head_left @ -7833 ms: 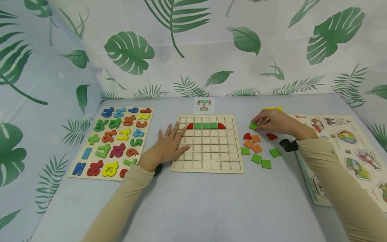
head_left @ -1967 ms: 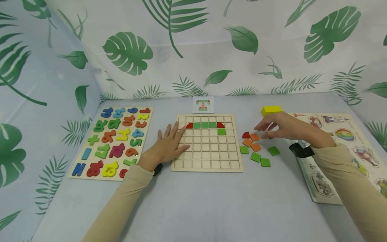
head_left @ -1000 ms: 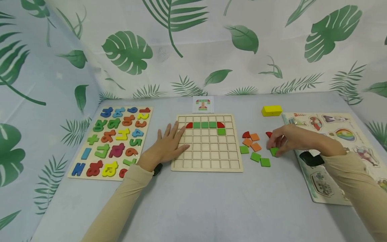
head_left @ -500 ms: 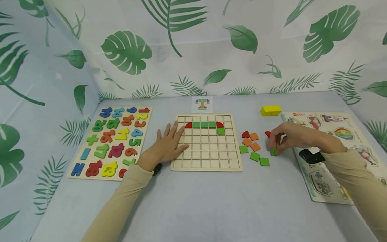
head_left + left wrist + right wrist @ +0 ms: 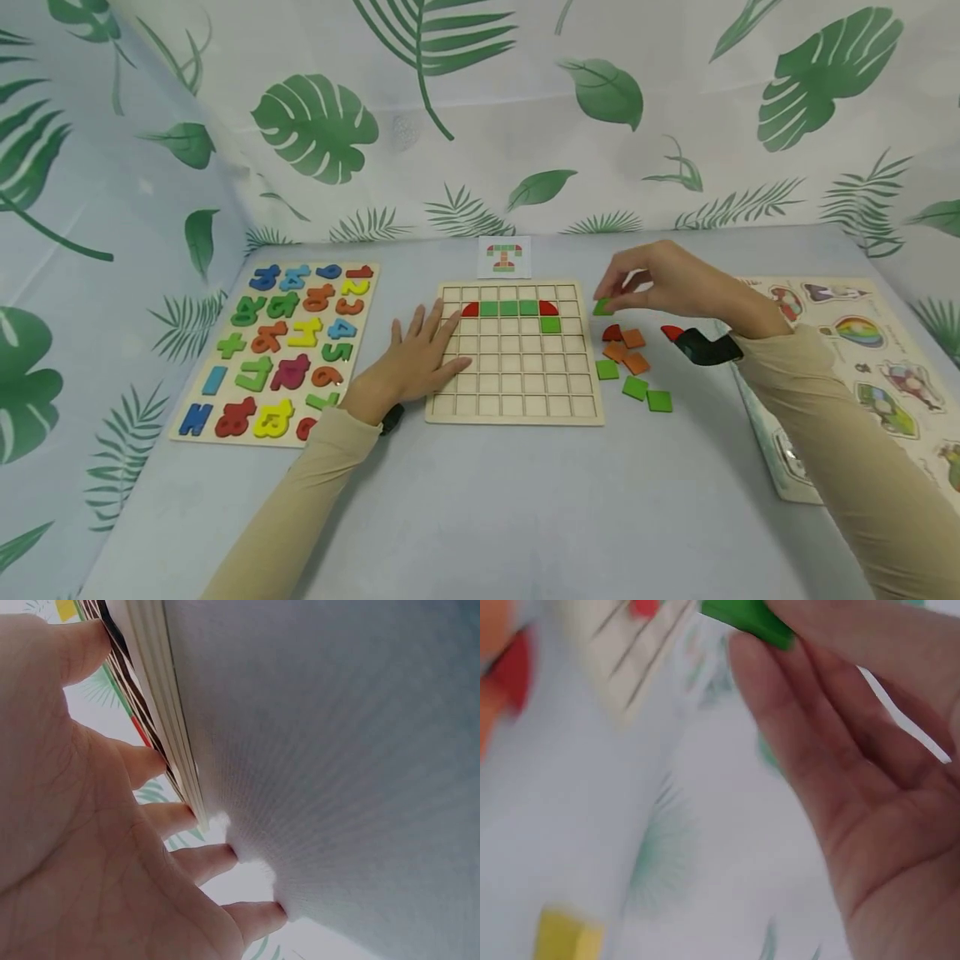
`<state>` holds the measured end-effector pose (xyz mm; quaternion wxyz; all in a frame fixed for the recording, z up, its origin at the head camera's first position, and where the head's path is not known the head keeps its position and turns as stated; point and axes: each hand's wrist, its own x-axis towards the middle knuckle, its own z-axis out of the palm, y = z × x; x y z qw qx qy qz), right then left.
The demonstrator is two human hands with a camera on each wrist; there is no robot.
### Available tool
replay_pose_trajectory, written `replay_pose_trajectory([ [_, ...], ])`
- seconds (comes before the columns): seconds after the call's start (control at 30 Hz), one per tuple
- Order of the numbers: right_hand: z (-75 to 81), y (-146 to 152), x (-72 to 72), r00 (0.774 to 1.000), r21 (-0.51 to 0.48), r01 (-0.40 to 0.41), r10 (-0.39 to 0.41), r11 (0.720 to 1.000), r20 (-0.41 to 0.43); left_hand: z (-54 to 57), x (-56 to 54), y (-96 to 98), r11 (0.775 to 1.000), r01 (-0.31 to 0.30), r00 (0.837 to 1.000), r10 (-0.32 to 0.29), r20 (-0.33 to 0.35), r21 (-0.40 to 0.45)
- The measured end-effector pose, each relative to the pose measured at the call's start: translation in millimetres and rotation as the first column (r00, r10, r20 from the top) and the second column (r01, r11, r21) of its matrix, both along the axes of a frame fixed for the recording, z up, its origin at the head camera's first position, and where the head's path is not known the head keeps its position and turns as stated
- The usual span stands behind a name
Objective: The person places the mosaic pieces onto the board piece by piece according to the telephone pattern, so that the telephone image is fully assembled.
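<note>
My right hand (image 5: pixel 667 279) pinches a green square tile (image 5: pixel 603 307) between thumb and fingertips, just off the right edge of the wooden grid board (image 5: pixel 510 387). In the right wrist view the green tile (image 5: pixel 750 619) shows at the top, held by its edges. Spread flat, my left hand (image 5: pixel 408 367) rests on the board's left side, thumb and index over the grid. One row of the board holds a red quarter-circle tile (image 5: pixel 470 310), several green squares (image 5: pixel 508 308) and another red quarter-circle (image 5: pixel 548 308). Below that last one lies a green square (image 5: pixel 550 325).
Loose orange squares (image 5: pixel 637 362), green squares (image 5: pixel 635 387) and red quarter-circles (image 5: pixel 612 332) lie right of the board. A pattern card (image 5: pixel 504 257) stands behind it. Left is a number puzzle (image 5: pixel 300 358); right, a picture puzzle (image 5: pixel 862 358). A yellow block (image 5: pixel 566 934) shows in the right wrist view.
A green square has come onto the board below the right red quarter-circle. My right hand has since picked up another green square and carried it left and up. The left hand has stayed put.
</note>
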<state>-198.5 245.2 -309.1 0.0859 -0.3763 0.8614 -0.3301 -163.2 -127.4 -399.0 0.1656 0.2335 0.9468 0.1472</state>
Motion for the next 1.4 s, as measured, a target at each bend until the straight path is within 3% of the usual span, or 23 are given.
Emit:
replay_pose_trajectory([
  [0.2,-2.7,-53,-11.5,0.995,-0.103,0.016,-0.026,0.995,-0.095,0.2,-0.4,-0.7,1.0,0.009,1.0,-0.009,0.002,0.009],
  [0.6,-45.2,-132,-17.6,0.997,-0.21,0.044,-0.056,0.977,-0.052,-0.7,-2.8,0.1,0.999,-0.009,1.0,0.01,0.015,-0.042],
  [1.03,-75.6,-159,-20.2,0.996,-0.142,0.092,-0.092,0.986,0.005,-1.9,-3.2,0.4,0.999,-0.007,1.0,0.008,0.016,-0.05],
  [1.4,-80.2,-164,-19.7,0.996,-0.118,0.08,-0.083,0.99,-0.021,-0.6,-2.1,0.5,0.999,-0.01,1.0,0.01,0.015,-0.032],
])
